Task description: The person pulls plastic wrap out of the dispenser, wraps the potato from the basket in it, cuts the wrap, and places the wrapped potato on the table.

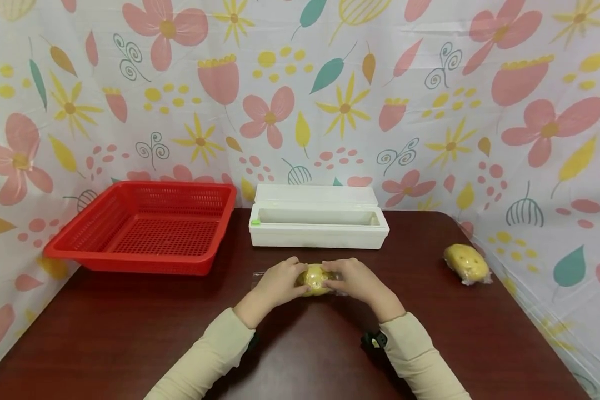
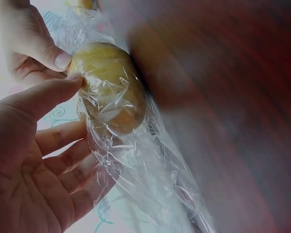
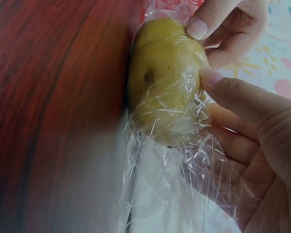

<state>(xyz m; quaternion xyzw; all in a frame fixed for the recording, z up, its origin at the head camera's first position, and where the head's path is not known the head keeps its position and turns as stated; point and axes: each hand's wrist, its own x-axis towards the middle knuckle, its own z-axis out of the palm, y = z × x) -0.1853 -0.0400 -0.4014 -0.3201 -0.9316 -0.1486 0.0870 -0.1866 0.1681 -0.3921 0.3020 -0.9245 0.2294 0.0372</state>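
Observation:
A yellow-skinned potato (image 1: 315, 280) lies on the table in front of me, between both hands. Clear cling film (image 3: 157, 182) covers it, and loose crinkled film trails off past each end. My left hand (image 1: 278, 281) holds the potato from the left, its thumb on the near side and its fingers behind. From the other side my right hand (image 1: 357, 279) grips it the same way. Both thumbs sit close together on the potato (image 2: 109, 92) in the left wrist view.
A red perforated basket (image 1: 207, 265) stands at the back left. Behind my hands is a long white box (image 1: 320, 236) with its lid raised and a green tab. Another wrapped potato (image 1: 467, 263) lies near the right edge of the dark wooden table (image 1: 130, 328). A floral curtain (image 1: 300, 72) hangs behind.

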